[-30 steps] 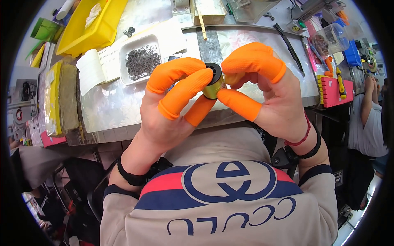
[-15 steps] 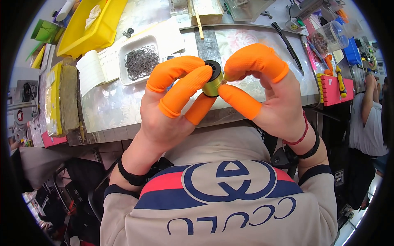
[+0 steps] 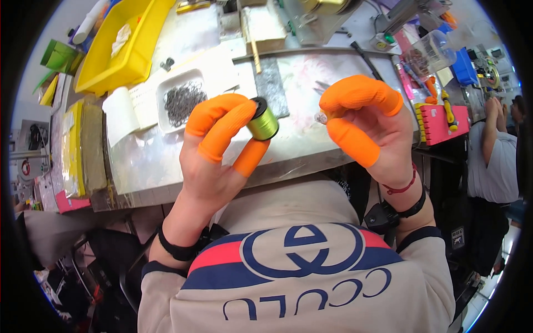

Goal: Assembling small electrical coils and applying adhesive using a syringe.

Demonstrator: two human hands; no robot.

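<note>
My left hand (image 3: 214, 147), with orange finger covers on its thumb and fingers, pinches a spool of yellow-green thread (image 3: 264, 123) with black end flanges. The spool is tilted above the bench's near part. To the right of it, apart from the spool, my right hand (image 3: 371, 130) also wears orange finger covers. Between its thumb and curled fingers sits a small pale, shiny, round-ended piece (image 3: 320, 117); its kind cannot be made out. Thin metal tips (image 3: 321, 87) show just beside those fingers. Beyond my left hand stands a white tray (image 3: 165, 125) of small dark rings (image 3: 183, 102).
A large yellow bin (image 3: 102, 83) stands at the far left, near papers (image 3: 123, 111) and a taped block (image 3: 93, 147). A yellow stick (image 3: 253, 50) lies toward the back. Right of the bench are a pink board (image 3: 436, 125), a yellow-handled screwdriver (image 3: 448, 111) and a blue bin (image 3: 466, 66).
My hands have drawn apart: the left went left and slightly nearer with the spool, the right moved right, away from it. The pale piece in my right fingers now shows.
</note>
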